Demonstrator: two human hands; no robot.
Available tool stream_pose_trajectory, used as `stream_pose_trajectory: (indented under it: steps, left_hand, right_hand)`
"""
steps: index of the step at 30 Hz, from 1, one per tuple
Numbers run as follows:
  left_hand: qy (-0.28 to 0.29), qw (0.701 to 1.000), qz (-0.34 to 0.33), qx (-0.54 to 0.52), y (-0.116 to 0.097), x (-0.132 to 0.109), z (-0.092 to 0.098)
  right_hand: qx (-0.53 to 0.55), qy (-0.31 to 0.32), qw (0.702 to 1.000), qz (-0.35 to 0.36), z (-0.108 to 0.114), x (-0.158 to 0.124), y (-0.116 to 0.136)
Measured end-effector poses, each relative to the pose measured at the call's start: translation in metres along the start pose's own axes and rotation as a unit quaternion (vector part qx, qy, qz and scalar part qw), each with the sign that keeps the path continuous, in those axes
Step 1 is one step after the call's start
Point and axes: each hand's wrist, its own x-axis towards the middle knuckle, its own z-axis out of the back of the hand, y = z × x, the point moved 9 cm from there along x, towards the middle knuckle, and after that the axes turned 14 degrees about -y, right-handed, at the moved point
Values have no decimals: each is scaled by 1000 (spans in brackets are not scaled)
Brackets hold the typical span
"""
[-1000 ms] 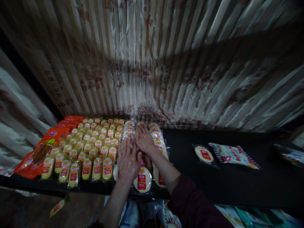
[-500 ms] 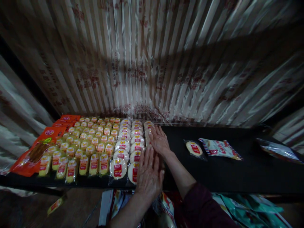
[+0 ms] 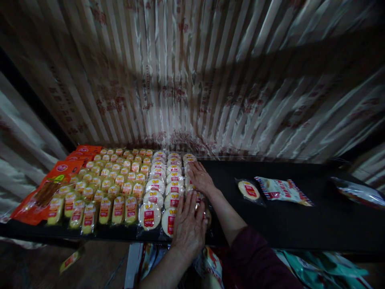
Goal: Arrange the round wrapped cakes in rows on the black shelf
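Rows of round white cakes in clear wrappers with red labels (image 3: 155,185) lie on a black shelf (image 3: 288,224). My left hand (image 3: 189,224) lies flat, fingers stretched out, on the near end of the rightmost row. My right hand (image 3: 199,176) lies flat farther back on the same row, fingers pointing away from me. Neither hand grips anything. Left of the round cakes lie several rows of small yellow wrapped snacks (image 3: 105,188).
Orange snack bags (image 3: 51,188) sit at the shelf's left end. A single round cake (image 3: 249,190) and a striped packet (image 3: 281,189) lie to the right, another packet (image 3: 357,192) at far right. A striped curtain (image 3: 192,80) hangs behind. More bags lie below the shelf.
Both hands shifted from the middle rows of round cakes to the rightmost row and now press flat on it. The camera view swung slightly.
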Motion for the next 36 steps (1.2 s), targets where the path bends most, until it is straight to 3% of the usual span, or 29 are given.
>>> stream_pose_trajectory:
  steps: [16,25,32,36]
  left_hand:
    - [-9,1000,19,-8,4,0,3]
    - [-11,999,29,-14,2,1,10]
    - [-7,1000,17,-4,1,1,11]
    - [-18,1000,16,-3,0,1,14]
  right_hand:
    - [16,-8,1000,12,-5,3,5]
    - [29,-15,999,-10,3,0,3]
    - [98,-95,988,-74,26,-4,-14]
    - [137,-153,971,-124,39,-21,-27]
